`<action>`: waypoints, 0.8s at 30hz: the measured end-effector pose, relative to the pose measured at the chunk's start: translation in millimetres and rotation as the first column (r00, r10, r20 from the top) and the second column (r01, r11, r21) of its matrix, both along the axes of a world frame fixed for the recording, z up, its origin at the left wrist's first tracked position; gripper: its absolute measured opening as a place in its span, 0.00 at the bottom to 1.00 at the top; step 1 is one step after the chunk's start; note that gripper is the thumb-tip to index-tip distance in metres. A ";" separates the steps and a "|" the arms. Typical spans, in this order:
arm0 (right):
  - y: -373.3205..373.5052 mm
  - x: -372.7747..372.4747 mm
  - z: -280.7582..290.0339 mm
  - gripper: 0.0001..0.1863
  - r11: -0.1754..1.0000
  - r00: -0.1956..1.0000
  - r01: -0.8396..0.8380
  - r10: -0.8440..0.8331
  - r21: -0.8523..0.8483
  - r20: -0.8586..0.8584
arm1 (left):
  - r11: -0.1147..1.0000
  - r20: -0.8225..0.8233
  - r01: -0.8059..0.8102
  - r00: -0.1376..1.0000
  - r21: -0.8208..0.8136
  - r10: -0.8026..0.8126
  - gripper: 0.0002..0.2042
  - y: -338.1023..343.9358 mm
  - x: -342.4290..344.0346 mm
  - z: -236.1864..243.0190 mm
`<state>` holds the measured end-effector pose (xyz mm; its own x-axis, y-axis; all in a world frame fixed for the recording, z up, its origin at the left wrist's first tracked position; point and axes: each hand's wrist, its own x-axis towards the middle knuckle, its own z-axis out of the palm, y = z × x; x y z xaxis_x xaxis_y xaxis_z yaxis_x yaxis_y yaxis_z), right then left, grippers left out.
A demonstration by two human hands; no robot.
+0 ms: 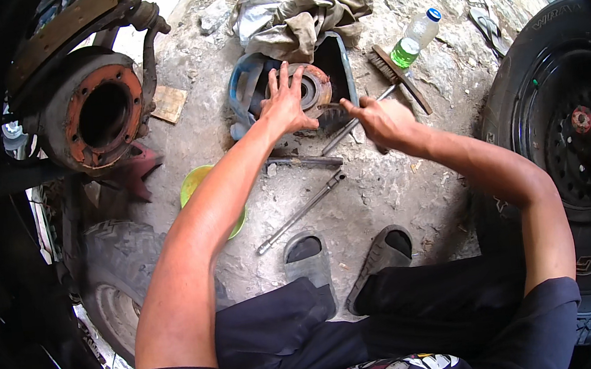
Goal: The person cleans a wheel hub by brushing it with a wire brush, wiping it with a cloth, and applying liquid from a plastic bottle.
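A round, rusty metal wheel hub [318, 81] with a central bore sits in a cut-open blue plastic container [235, 90]. My left hand [286, 105] rests on the hub's left side, fingers spread, thumb near its lower edge. Just right of the hub, my right hand [384, 123] is closed round a tool that looks like a wire brush [331, 107]. Its dark bristled end points toward the hub's lower edge, and most of its handle is hidden in my fist.
Behind the container lie crumpled rags [313, 13]. A wooden brush [399, 76] and a plastic bottle [415, 38] stand to the right. Metal bars and a long-handled wrench [302, 211] lie nearer me, beside a green bowl [198, 180]. A wheel [555, 121] stands right; an axle drum [96, 108] is left.
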<state>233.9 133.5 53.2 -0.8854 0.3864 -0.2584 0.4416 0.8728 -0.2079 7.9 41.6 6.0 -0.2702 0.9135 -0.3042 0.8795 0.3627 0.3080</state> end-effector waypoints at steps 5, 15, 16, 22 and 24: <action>16.4 9.0 -11.8 0.30 0.991 0.990 -0.058 0.073 0.122 -0.121 | 1.000 0.010 -0.005 1.000 -0.024 0.006 0.66 8.2 5.4 6.2; 23.2 -11.2 10.0 0.26 0.988 0.999 -0.009 0.002 0.155 0.045 | 1.000 0.011 -0.009 1.000 -0.008 0.009 0.66 8.2 5.5 2.8; 9.1 -15.8 17.5 0.25 0.989 0.995 0.010 -0.024 0.145 0.093 | 1.000 0.003 -0.011 1.000 -0.010 0.011 0.66 8.0 5.2 2.6; -1.6 -13.5 17.1 0.24 0.979 0.993 -0.096 0.082 0.180 0.088 | 0.999 -0.003 -0.042 0.999 0.028 0.042 0.66 2.0 6.5 -0.2; 20.2 -18.5 11.7 0.23 0.963 0.998 -0.053 0.060 0.265 -0.018 | 0.999 -0.017 -0.037 0.999 0.019 0.037 0.66 4.6 8.8 1.4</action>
